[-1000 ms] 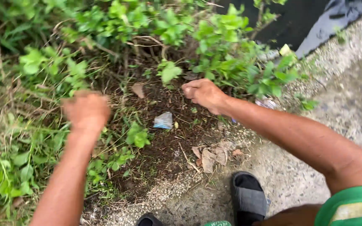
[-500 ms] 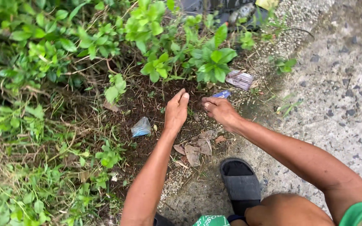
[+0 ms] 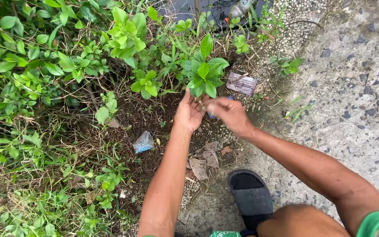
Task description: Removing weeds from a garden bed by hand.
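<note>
Beneath both hands (image 3: 207,112), the leafy plant (image 3: 205,74) stands roughly upright.

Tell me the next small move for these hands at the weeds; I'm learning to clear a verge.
Probably close the left hand round the leafy plant low on its stem. Both hands meet at its base, the right hand blurred beside the left, and the plant is upright in the dark soil.
</note>
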